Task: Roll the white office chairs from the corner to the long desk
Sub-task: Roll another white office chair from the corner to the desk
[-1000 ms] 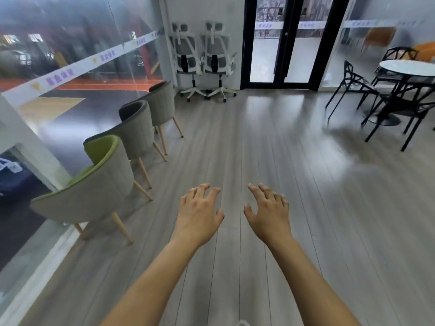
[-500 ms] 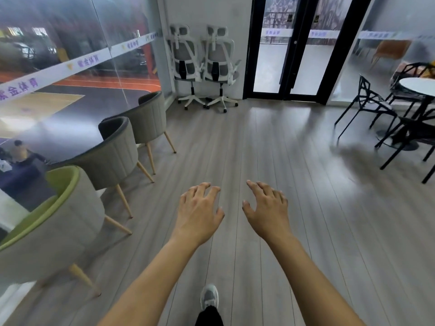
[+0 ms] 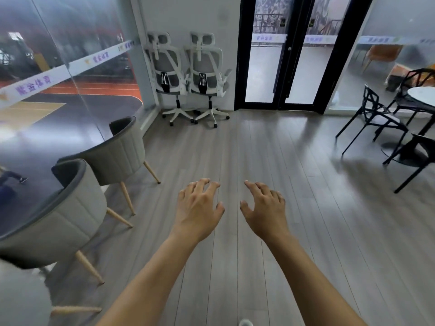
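1. Two white mesh-backed office chairs [image 3: 168,71] stand side by side just left of the black-framed glass door [image 3: 283,67], well apart from both hands.
2. Risk: their wheeled bases [image 3: 178,113] nearly touch, so rolling one may snag the other.
3. Left hand [image 3: 197,208] and right hand [image 3: 264,210] reach forward, palms down, fingers spread and slightly curved, holding nothing.

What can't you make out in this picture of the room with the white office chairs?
Head view, the only one:
- Long desk: nowhere in the frame.
- Left white chair and right white chair: casters too small to show any locks.
- Round table: cut off by the right edge.
- Nearest armchair: blurred, cut off by the left and bottom edges.
- Shoe: only its tip shows at the bottom edge.
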`<state>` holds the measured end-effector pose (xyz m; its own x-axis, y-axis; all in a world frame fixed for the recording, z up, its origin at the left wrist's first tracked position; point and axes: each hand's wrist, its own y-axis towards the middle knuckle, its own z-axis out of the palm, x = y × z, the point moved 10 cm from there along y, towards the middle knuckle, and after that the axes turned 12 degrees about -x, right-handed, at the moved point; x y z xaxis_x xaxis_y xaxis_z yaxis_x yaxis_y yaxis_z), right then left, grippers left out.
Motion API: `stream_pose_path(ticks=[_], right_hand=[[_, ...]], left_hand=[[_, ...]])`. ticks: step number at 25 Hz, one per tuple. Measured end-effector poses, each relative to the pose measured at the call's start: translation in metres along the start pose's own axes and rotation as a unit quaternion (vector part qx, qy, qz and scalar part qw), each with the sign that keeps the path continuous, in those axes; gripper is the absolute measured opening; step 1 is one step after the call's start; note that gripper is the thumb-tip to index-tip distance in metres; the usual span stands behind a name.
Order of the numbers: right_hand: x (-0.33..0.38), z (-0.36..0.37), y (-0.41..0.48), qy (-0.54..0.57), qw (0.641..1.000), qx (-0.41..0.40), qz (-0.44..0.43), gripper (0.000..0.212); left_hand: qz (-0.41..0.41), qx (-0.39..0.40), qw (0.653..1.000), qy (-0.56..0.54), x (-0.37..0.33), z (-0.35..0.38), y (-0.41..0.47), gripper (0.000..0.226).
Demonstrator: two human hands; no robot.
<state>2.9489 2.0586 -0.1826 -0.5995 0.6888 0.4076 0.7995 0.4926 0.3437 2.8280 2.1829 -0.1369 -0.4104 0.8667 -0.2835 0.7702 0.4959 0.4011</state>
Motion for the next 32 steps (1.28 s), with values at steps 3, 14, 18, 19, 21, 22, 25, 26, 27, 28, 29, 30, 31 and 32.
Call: stream_pose_path(ticks=[3, 14, 18, 19, 21, 22, 25, 26, 27, 28, 29, 30, 31, 32], right_hand=[[-0.017, 0.041, 0.108, 0.012, 1.0, -0.002, 0.0, 0.061], [-0.011, 0.179, 0.493, 0.035, 0.997, 0.033, -0.055, 0.062], [0.012, 0.247, 0.626, 0.04, 0.996, 0.033, -0.066, 0.062], [0.017, 0.265, 0.656, 0.041, 0.996, 0.034, -0.067, 0.062], [0.026, 0.302, 0.72, 0.04, 0.996, 0.047, -0.061, 0.062], [0.03, 0.321, 0.755, 0.037, 0.996, 0.054, -0.054, 0.062], [0.044, 0.36, 0.854, 0.026, 0.997, 0.057, -0.042, 0.062], [0.047, 0.369, 0.886, 0.028, 0.998, 0.05, -0.038, 0.062], [0.051, 0.38, 0.919, 0.028, 0.998, 0.045, -0.038, 0.062], [0.051, 0.39, 0.949, 0.025, 0.998, 0.04, -0.035, 0.062], [0.052, 0.401, 0.979, 0.026, 0.999, 0.035, -0.033, 0.063], [0.054, 0.411, 1.014, 0.036, 0.999, 0.026, -0.031, 0.063], [0.054, 0.42, 1.041, 0.038, 0.999, 0.025, -0.023, 0.063], [0.052, 0.439, 1.085, 0.044, 0.999, 0.018, -0.02, 0.063]], left_hand=[[0.002, -0.004, 1.0, 0.01, 0.018, 0.049, 0.105, 0.05], [-0.058, -0.012, 0.998, 0.031, 0.113, 0.164, 0.464, 0.049], [-0.076, -0.016, 0.996, 0.031, 0.174, 0.209, 0.583, 0.049], [-0.078, -0.019, 0.996, 0.027, 0.191, 0.221, 0.613, 0.049], [-0.088, -0.021, 0.996, 0.013, 0.227, 0.245, 0.676, 0.048], [-0.093, -0.014, 0.996, 0.007, 0.246, 0.258, 0.711, 0.047], [-0.078, -0.006, 0.997, 0.013, 0.284, 0.281, 0.812, 0.046], [-0.073, -0.01, 0.997, 0.01, 0.294, 0.284, 0.845, 0.046], [-0.067, -0.015, 0.998, 0.007, 0.304, 0.29, 0.881, 0.046], [-0.065, -0.019, 0.998, 0.009, 0.313, 0.296, 0.913, 0.046], [-0.058, -0.018, 0.998, 0.009, 0.321, 0.304, 0.944, 0.046], [-0.047, -0.018, 0.999, 0.002, 0.329, 0.312, 0.98, 0.046], [-0.045, -0.013, 0.999, 0.003, 0.335, 0.32, 1.005, 0.045], [-0.045, -0.016, 0.999, 0.002, 0.348, 0.34, 1.047, 0.045]])
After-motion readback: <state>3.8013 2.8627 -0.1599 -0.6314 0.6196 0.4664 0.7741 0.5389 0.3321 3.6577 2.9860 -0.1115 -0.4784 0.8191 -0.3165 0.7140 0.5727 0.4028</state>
